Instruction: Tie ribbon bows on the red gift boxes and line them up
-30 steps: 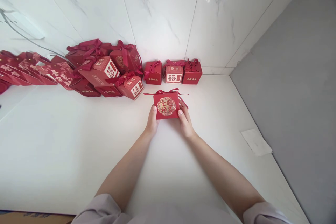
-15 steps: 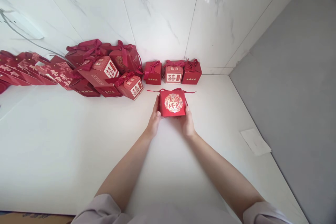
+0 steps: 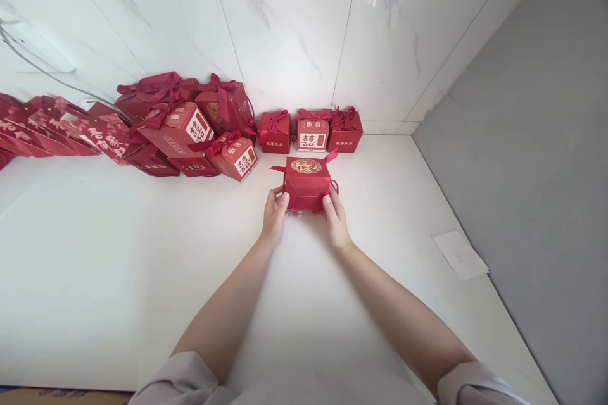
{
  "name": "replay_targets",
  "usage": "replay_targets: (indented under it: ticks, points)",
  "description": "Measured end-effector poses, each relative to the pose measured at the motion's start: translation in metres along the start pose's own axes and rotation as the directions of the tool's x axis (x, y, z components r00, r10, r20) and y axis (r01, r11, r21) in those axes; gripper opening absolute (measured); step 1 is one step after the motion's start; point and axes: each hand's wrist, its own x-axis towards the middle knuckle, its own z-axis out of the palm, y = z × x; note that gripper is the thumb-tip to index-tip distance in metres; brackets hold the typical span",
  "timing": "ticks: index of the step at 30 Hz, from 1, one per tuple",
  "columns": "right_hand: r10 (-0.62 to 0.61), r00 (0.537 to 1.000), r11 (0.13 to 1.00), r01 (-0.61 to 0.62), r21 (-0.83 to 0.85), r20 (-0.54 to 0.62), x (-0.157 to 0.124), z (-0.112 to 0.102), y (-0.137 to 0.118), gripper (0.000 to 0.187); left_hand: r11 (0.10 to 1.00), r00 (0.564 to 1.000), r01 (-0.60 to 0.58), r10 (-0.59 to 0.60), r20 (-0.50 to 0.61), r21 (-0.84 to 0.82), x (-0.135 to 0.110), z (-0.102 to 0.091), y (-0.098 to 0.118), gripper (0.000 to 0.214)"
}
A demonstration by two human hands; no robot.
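Between my two hands is a red gift box (image 3: pixel 308 186) with a gold round emblem on its upper face and a plain folded face turned toward me. Ribbon ends stick out behind it, and a ribbon loop shows at its right. My left hand (image 3: pixel 275 215) grips the left side, thumb on the near face. On the right side, my right hand (image 3: pixel 337 218) holds it the same way. Just behind stand three ribbon-tied boxes in a row: a red box (image 3: pixel 274 133), a box with a white label (image 3: pixel 312 131) and another red box (image 3: pixel 346 131).
At the left, a pile of red gift boxes (image 3: pixel 185 130) lies against the marble-patterned wall (image 3: pixel 289 25). Further left lean several flat-looking red boxes (image 3: pixel 52 126). A white paper (image 3: pixel 460 255) lies by the table's right edge. A grey cable (image 3: pixel 52 73) hangs at the upper left.
The held box has tipped away from me: its emblem face, which was toward me, now points upward, and the plain folded face shows. Both hands keep their hold.
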Motion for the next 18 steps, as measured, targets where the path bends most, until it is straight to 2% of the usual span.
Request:
replay_targets:
  ticks: [8,18]
  points:
    - [0.134,0.991,0.99,-0.132,0.052,-0.025,0.0024,0.0024,-0.0003,0.049,0.998,0.999,0.033,-0.032,-0.014,0.045,0.0009,0.0009,-0.0011,0.051]
    - [0.153,0.988,0.985,-0.151,0.078,-0.021,0.0035,0.002,0.0022,0.051,0.998,0.999,0.034,-0.034,-0.007,0.054,0.0016,0.0001,-0.0023,0.049]
